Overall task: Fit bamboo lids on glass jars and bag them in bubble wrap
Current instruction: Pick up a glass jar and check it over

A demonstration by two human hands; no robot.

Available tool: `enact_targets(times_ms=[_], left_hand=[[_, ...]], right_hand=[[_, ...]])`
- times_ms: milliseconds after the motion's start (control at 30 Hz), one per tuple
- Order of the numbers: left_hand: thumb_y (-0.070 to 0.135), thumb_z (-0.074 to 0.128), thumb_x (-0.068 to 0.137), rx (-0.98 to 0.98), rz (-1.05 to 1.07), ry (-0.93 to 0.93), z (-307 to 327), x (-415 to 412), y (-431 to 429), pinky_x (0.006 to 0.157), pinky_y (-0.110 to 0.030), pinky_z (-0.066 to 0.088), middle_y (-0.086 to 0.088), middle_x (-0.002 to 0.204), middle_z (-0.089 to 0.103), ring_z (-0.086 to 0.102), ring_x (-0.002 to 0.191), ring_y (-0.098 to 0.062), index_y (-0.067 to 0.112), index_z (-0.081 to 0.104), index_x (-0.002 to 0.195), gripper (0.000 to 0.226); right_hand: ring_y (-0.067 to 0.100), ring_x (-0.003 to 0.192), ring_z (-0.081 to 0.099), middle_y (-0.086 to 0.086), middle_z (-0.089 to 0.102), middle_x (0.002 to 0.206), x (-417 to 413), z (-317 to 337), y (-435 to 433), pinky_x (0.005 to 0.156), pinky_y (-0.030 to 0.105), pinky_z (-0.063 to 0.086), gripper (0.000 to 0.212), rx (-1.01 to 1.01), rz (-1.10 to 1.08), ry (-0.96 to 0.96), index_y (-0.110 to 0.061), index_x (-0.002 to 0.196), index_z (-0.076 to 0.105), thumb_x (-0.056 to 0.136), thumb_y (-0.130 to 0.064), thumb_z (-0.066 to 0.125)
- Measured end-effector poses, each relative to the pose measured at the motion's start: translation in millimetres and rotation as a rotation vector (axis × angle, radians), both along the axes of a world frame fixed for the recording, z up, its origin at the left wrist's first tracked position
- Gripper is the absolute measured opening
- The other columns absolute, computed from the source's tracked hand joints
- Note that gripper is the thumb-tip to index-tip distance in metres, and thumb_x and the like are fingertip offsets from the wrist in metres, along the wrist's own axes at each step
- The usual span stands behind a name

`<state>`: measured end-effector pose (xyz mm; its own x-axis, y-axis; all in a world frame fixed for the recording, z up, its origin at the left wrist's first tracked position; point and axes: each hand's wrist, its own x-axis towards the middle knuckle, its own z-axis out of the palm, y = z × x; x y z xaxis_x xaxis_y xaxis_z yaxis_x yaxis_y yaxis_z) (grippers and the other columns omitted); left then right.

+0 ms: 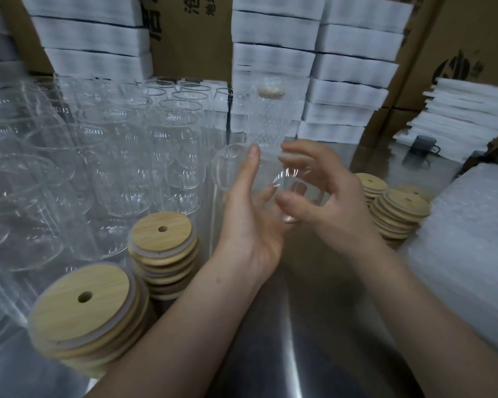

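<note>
A clear glass jar (242,168) lies tilted between both hands above the steel table, mouth toward the left. My left hand (250,214) cradles it from below with the thumb up along its side. My right hand (325,193) curls around the jar's base end. No lid is on this jar. Stacks of round bamboo lids with a small hole stand at front left (84,305), beside my left wrist (163,248) and right of my right hand (400,214). A lidded jar wrapped in bubble wrap (268,116) stands behind the hands.
Many empty glass jars (127,156) crowd the left half of the table. A pile of bubble wrap bags (469,239) lies at the right edge. White foam sheets (273,47) and cardboard boxes (190,38) are stacked behind. A dark mug (423,146) sits at back right.
</note>
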<state>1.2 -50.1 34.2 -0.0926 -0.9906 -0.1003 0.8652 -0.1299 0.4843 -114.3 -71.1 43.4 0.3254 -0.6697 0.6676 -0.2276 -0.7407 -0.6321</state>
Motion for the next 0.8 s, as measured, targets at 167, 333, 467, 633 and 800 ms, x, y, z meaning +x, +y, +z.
enact_targets(times_ms=[167,333,467,633,800], left_hand=[[0.041,0.079,0.073,-0.071,-0.079,0.076,-1,-4,-2,0.088,-0.051,0.053,-0.025,0.145,0.045,0.063,0.113,-0.042,0.021,0.032,0.148,0.091],[0.058,0.066,0.077,-0.022,-0.026,0.037,1,4,-4,0.08,-0.041,0.059,-0.022,0.146,0.043,0.066,0.108,-0.033,0.014,0.041,0.146,0.085],[0.06,0.058,0.086,0.019,-0.003,0.081,0,7,-4,0.083,-0.044,0.059,-0.019,0.134,0.056,0.071,0.094,-0.029,0.005,0.054,0.132,0.072],[0.063,0.052,0.088,0.032,-0.002,0.083,1,9,-3,0.056,-0.034,0.059,-0.017,0.117,0.061,0.07,0.073,-0.028,0.006,0.057,0.13,0.072],[0.065,0.05,0.088,0.028,-0.043,0.019,0,3,-3,0.07,-0.038,0.061,-0.018,0.127,0.059,0.069,0.092,-0.032,0.005,0.055,0.133,0.075]], right_hand=[[0.006,0.083,0.07,0.001,0.074,0.088,-1,4,0,0.074,0.021,0.058,0.022,0.087,0.009,-0.213,-0.023,0.111,0.066,0.089,-0.027,0.065],[0.014,0.123,0.059,-0.006,0.067,0.126,-4,5,-7,0.109,0.048,0.044,0.038,0.261,0.146,-0.155,-0.026,0.122,0.064,0.087,-0.041,0.06],[0.014,0.139,0.044,-0.005,0.053,0.146,-14,8,-13,0.117,0.046,0.032,0.051,0.378,0.346,-0.046,-0.031,0.133,0.057,0.084,-0.039,0.071],[0.007,0.135,0.047,-0.013,0.055,0.141,-12,8,-13,0.101,0.023,0.045,0.067,0.34,0.35,0.012,-0.039,0.128,0.057,0.069,-0.02,0.081],[0.009,0.122,0.053,-0.01,0.056,0.128,-2,2,-6,0.089,0.022,0.047,0.064,0.163,0.155,0.01,-0.039,0.111,0.049,0.057,-0.04,0.084]])
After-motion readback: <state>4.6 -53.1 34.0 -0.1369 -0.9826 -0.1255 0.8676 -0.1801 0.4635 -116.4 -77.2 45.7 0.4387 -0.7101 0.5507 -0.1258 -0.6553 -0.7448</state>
